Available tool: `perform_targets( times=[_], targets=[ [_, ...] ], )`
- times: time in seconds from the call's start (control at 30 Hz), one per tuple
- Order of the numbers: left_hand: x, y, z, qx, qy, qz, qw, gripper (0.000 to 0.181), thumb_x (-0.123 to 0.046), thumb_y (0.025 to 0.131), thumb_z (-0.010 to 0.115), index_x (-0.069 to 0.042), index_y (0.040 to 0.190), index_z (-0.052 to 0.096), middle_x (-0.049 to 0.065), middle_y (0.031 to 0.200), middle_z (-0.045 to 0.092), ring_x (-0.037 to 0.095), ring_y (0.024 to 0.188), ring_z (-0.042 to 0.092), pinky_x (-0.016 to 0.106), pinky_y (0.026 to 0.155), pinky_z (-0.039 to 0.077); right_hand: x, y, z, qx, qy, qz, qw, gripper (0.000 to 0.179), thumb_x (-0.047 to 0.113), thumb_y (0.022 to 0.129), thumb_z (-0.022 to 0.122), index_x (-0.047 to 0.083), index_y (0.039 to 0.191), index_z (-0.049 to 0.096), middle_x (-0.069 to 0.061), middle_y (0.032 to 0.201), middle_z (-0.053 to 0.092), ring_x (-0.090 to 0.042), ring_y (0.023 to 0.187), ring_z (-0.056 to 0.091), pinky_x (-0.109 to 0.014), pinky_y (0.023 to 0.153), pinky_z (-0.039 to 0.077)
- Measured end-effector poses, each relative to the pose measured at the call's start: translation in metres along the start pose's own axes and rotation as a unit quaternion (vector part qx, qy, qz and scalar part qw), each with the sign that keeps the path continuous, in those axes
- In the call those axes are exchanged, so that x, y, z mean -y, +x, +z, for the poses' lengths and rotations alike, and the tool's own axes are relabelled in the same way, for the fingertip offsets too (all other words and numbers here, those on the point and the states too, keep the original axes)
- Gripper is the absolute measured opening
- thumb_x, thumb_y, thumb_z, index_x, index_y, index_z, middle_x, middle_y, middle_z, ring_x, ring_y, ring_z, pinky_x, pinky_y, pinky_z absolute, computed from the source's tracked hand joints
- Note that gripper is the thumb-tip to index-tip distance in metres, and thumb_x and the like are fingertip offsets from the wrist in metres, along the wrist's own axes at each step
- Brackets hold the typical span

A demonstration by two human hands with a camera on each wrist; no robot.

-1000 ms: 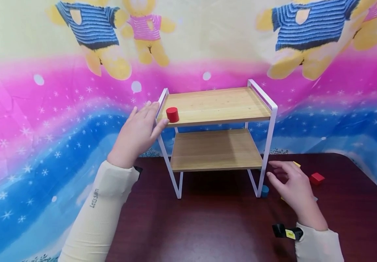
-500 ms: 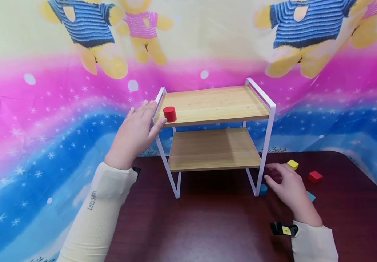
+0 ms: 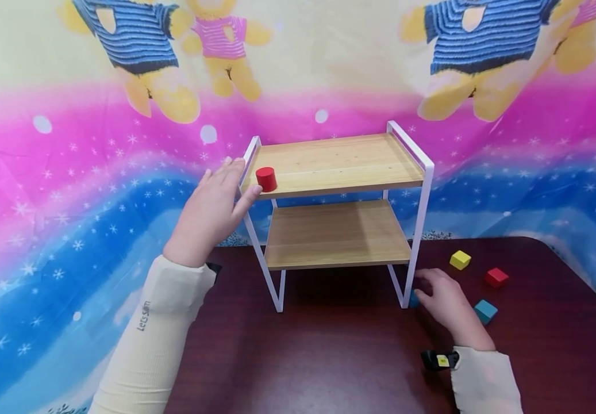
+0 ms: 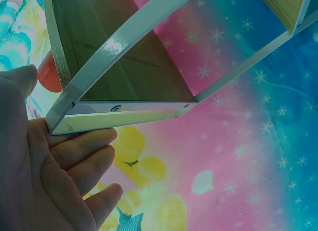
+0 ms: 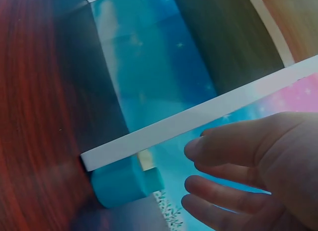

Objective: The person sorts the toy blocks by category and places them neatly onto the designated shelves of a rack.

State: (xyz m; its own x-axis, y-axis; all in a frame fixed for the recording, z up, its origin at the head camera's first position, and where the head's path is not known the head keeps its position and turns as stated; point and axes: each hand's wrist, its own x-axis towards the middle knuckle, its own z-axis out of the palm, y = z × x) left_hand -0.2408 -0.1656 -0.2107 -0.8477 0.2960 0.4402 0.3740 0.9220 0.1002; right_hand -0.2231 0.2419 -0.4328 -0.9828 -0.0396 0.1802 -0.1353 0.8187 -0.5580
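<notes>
My left hand [image 3: 210,213] lies against the upper left corner of a two-tier wooden shelf [image 3: 339,164] with a white frame. Its fingers are nearly straight, behind the white side rail [image 4: 114,122] in the left wrist view. The left thumb tip is right at a red cylinder [image 3: 266,179] on the top board's front left corner. By the shelf's front right leg, my right hand [image 3: 448,305] hovers with bent fingers apart and nothing between them. Below those fingers a blue cylinder [image 5: 119,184] stands on the table, close to the white leg [image 5: 198,114]; the hand partly hides it in the head view.
On the dark red table [image 3: 329,368], right of the shelf, lie a yellow block [image 3: 460,260], a red block [image 3: 496,278] and a teal block [image 3: 485,311]. The lower board [image 3: 336,234] sits under the top one. A patterned cloth [image 3: 329,69] hangs behind.
My right hand has moved down and left, closer to the blue cylinder, uncovering the yellow and teal blocks. The left hand stays at the shelf's corner; the head view has shifted slightly.
</notes>
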Motion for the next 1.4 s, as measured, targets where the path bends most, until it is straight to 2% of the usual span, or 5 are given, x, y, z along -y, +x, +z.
perform_targets(
  times=[0.17,0.5,0.77,1.4],
  targets=[
    [0.002,0.000,0.001,0.003,-0.004,-0.004,1.0000,0.073,-0.047,0.103,0.054,-0.006,0.159,0.031,0.017,0.161,0.035,0.034,0.153,0.024,0.054,0.124,0.015,-0.004,0.003,0.007,0.028,-0.004,0.018,0.9994,0.041,-0.004,0.088,0.072,-0.013,0.126,0.059,-0.037,0.125,0.054,-0.050,0.105,0.061,-0.062,0.088,0.054],
    [0.003,0.000,0.002,-0.001,-0.009,-0.001,1.0000,0.073,-0.046,0.102,0.054,-0.006,0.159,0.031,0.018,0.162,0.034,0.033,0.153,0.023,0.053,0.124,0.016,-0.008,0.007,0.015,0.051,-0.019,0.040,0.9977,0.041,-0.002,0.088,0.072,-0.014,0.125,0.060,-0.037,0.124,0.055,-0.050,0.108,0.058,-0.065,0.094,0.050],
    [0.003,0.001,0.002,-0.003,-0.012,0.000,0.9999,0.074,-0.048,0.103,0.053,-0.005,0.159,0.031,0.018,0.162,0.034,0.033,0.153,0.023,0.052,0.124,0.016,-0.012,0.007,0.020,0.050,-0.020,0.025,0.9983,0.037,-0.003,0.086,0.072,-0.015,0.120,0.062,-0.035,0.116,0.059,-0.046,0.101,0.059,-0.064,0.093,0.050],
    [0.004,0.001,0.002,-0.006,-0.017,-0.001,0.9998,0.074,-0.047,0.102,0.054,-0.006,0.159,0.030,0.018,0.162,0.034,0.032,0.153,0.023,0.054,0.123,0.018,-0.018,0.009,0.029,0.040,-0.023,0.005,0.9989,0.031,-0.002,0.086,0.073,-0.013,0.114,0.066,-0.031,0.111,0.059,-0.038,0.089,0.058,-0.061,0.089,0.053]
  ],
)
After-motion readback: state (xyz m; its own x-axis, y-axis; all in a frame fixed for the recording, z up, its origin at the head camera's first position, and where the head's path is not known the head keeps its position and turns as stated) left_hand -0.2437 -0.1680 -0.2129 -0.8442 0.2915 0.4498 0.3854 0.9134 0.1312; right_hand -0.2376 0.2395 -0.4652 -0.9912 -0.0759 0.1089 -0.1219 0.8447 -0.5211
